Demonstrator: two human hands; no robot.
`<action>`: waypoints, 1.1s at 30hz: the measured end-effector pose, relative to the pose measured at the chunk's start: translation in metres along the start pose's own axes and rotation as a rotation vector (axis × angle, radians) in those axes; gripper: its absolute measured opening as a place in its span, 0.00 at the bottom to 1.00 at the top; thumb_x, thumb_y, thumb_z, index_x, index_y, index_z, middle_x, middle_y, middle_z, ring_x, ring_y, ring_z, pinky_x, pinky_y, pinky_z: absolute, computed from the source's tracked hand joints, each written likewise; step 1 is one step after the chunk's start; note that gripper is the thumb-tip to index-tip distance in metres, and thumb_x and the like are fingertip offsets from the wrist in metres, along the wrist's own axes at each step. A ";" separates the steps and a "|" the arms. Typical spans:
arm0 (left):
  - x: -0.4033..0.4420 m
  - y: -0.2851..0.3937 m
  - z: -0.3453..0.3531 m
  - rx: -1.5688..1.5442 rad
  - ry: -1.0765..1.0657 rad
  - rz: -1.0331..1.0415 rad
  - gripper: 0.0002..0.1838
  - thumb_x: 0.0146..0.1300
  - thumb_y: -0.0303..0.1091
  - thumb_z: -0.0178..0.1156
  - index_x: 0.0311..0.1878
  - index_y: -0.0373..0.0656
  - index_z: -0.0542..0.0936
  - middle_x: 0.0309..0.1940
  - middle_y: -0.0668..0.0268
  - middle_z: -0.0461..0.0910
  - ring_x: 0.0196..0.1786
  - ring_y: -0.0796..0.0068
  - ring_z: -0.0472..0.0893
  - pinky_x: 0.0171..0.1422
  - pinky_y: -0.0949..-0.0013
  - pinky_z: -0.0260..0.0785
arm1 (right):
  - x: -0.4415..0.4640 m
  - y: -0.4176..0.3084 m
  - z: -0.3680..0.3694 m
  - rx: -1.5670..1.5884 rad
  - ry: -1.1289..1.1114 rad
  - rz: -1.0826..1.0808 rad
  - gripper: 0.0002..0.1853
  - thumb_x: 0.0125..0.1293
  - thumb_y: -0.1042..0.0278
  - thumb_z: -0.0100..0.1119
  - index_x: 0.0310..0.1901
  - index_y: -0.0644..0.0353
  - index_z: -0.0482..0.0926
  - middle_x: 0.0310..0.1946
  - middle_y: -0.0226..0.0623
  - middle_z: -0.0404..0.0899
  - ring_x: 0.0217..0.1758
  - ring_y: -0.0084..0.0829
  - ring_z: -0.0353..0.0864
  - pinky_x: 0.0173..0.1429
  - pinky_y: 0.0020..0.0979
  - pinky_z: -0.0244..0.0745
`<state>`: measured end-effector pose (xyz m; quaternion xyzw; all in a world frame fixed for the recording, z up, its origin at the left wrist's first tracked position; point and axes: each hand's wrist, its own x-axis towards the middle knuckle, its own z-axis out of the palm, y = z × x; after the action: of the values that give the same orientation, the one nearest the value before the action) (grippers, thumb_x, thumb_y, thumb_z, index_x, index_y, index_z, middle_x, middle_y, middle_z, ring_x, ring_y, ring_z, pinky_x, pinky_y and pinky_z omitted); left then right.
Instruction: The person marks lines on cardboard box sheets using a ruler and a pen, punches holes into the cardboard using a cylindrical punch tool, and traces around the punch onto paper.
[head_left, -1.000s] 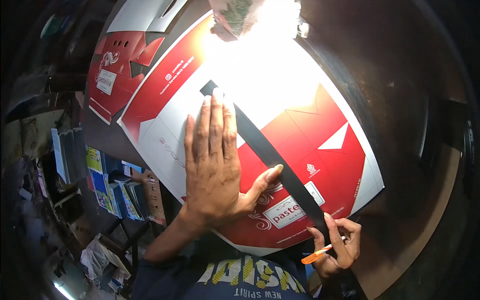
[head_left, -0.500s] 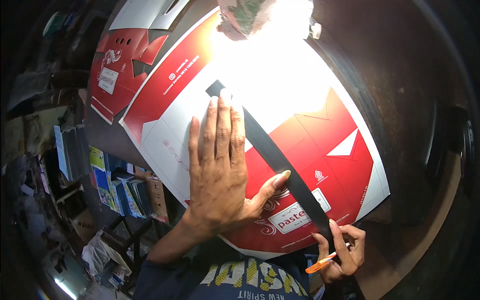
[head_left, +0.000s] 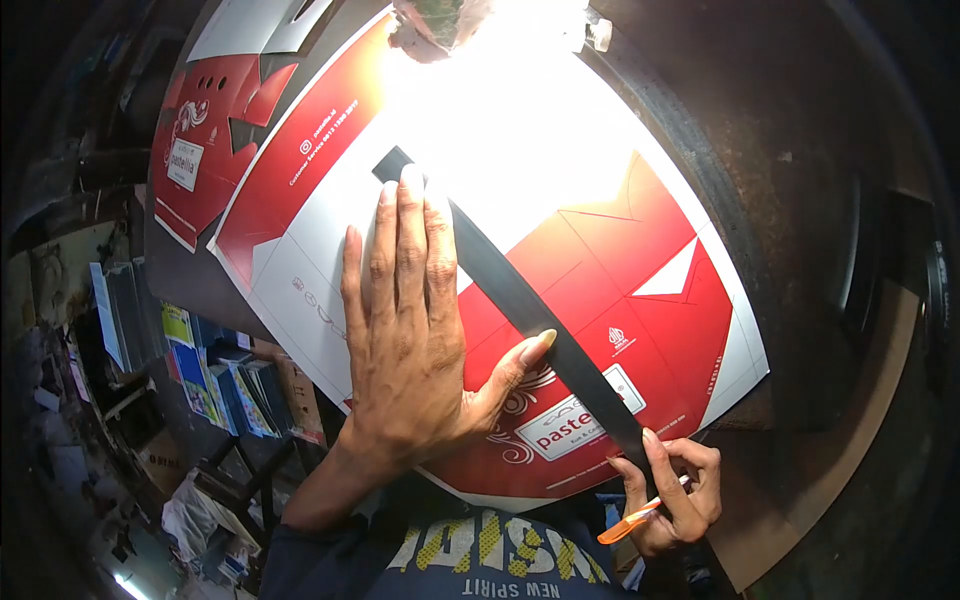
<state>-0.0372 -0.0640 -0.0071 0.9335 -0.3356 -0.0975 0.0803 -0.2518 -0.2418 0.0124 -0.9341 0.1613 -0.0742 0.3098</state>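
A long black flat strip, like a ruler point(head_left: 512, 298), lies diagonally across a large red-and-white printed sheet point(head_left: 662, 335). My left hand point(head_left: 410, 345) lies flat with fingers stretched out. Its fingertips rest on the strip's upper end, and the thumb tip touches its side edge lower down. At the strip's near end, my right hand point(head_left: 680, 500) pinches it between thumb and fingers. An orange pen point(head_left: 630, 522) is tucked in the same hand, pointing down to the left. Fine fold lines show on the sheet.
A cut-out red box blank point(head_left: 210, 140) lies at the upper left. A glaring lamp point(head_left: 500, 50) hangs over the sheet's far part and washes out its print. Stacked books point(head_left: 235, 385) stand on the left, below the table. A brown board point(head_left: 840, 490) is at the right.
The whole view has shifted, so sheet, strip and hands appear slightly further left. Both hands keep nearly the same places on the strip.
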 end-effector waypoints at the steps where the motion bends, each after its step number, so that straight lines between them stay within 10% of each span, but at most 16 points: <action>1: 0.000 0.000 0.000 -0.006 0.001 0.000 0.61 0.62 0.70 0.57 0.77 0.23 0.47 0.78 0.32 0.44 0.83 0.42 0.40 0.84 0.41 0.26 | 0.000 0.001 0.000 -0.009 0.010 -0.023 0.24 0.53 0.66 0.81 0.51 0.64 0.87 0.37 0.36 0.78 0.38 0.28 0.74 0.37 0.28 0.66; 11: -0.001 0.000 -0.001 -0.001 0.001 0.008 0.61 0.62 0.70 0.58 0.77 0.23 0.48 0.78 0.32 0.44 0.83 0.42 0.40 0.84 0.41 0.27 | -0.001 0.002 -0.001 -0.002 -0.008 -0.049 0.29 0.49 0.69 0.84 0.54 0.66 0.85 0.39 0.36 0.78 0.40 0.29 0.75 0.39 0.29 0.65; 17: 0.002 0.002 -0.009 -0.005 -0.026 0.010 0.60 0.63 0.70 0.57 0.76 0.22 0.49 0.77 0.32 0.45 0.83 0.41 0.41 0.84 0.40 0.27 | 0.016 0.000 -0.018 -0.173 -0.006 -0.040 0.24 0.71 0.49 0.60 0.53 0.63 0.86 0.41 0.39 0.76 0.40 0.33 0.75 0.49 0.34 0.68; 22: 0.001 0.002 -0.008 -0.015 -0.011 0.004 0.60 0.63 0.71 0.55 0.76 0.21 0.49 0.77 0.33 0.45 0.83 0.41 0.41 0.84 0.40 0.28 | 0.039 0.003 -0.033 0.379 0.302 0.222 0.26 0.81 0.46 0.30 0.43 0.62 0.73 0.50 0.48 0.72 0.54 0.32 0.70 0.62 0.36 0.64; 28: 0.000 -0.001 -0.008 -0.077 0.012 -0.006 0.58 0.64 0.70 0.54 0.76 0.23 0.51 0.78 0.37 0.46 0.83 0.44 0.42 0.84 0.41 0.29 | 0.097 0.000 -0.019 0.833 0.001 0.052 0.28 0.80 0.41 0.36 0.50 0.63 0.72 0.43 0.43 0.72 0.39 0.28 0.78 0.47 0.27 0.78; 33: 0.000 0.002 -0.012 -0.132 0.031 -0.016 0.57 0.64 0.68 0.55 0.76 0.25 0.52 0.79 0.41 0.47 0.83 0.48 0.44 0.85 0.43 0.31 | 0.142 -0.031 0.014 0.831 -0.092 0.003 0.15 0.60 0.91 0.64 0.47 0.68 0.81 0.46 0.43 0.81 0.52 0.33 0.84 0.58 0.33 0.81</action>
<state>-0.0354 -0.0641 0.0053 0.9302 -0.3198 -0.1055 0.1461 -0.1072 -0.2595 0.0252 -0.7317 0.1052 -0.0908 0.6673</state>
